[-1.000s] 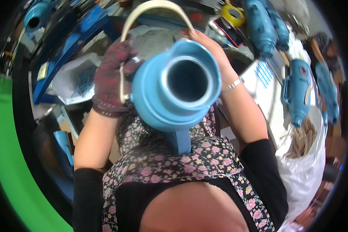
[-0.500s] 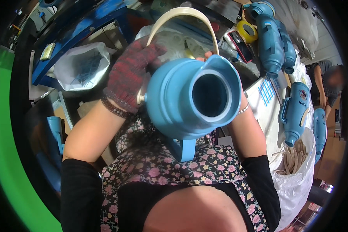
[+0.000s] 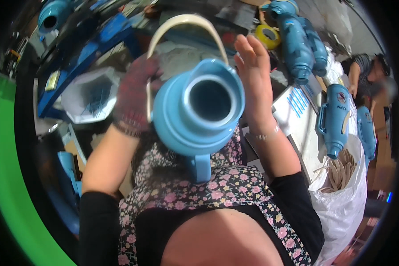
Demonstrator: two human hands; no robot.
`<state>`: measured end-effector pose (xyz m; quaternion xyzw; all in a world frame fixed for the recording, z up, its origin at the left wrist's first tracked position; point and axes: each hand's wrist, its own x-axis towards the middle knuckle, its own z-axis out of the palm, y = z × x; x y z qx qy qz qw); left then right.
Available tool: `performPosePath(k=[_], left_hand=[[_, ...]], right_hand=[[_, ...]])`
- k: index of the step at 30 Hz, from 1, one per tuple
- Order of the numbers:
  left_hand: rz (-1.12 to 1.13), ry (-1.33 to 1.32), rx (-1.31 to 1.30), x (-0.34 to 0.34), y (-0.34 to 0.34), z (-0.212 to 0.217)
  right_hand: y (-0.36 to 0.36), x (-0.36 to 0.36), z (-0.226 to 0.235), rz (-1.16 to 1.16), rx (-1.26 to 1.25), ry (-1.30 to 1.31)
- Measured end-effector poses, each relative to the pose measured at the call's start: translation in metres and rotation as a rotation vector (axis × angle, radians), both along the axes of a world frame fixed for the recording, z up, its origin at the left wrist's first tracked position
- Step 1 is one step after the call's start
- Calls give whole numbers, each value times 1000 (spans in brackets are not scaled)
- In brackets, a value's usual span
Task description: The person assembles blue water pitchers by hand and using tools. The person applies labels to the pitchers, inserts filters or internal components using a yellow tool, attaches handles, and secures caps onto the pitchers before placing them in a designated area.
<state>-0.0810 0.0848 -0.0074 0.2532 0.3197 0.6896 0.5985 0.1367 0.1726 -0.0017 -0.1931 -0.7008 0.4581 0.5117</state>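
A light blue thermos jug casing is in front of my chest, its round mouth facing up toward me. Its blue side grip points at my apron, and a cream carrying handle arches over the far side. My left hand, in a dark red and black knit glove, is closed at the handle's left arm; motion blurs its fingers. Bare and with fingers stretched upward, my right hand is just right of the jug and holds nothing. The jug's underside is hidden.
At right lie blue flask casings, yellow tape, and a white sack holding cream handles. A lined bin and blue frame are at left. Another person is far right.
The jug has shifted left in view with my left hand beside it. My right hand has come out from behind the jug, fingers now extended. The whole view has shifted a little.
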Motion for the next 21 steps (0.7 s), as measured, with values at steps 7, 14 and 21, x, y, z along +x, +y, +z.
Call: performPosePath(k=[7, 14, 21], left_hand=[[208, 399, -44, -23, 17, -33], [264, 1782, -367, -162, -114, -147], [608, 609, -571, -199, -233, -256]], right_hand=[[-20, 24, 27, -121, 78, 26], [-20, 291, -43, -589, -540, 771], [98, 427, -54, -1137, -444, 757]])
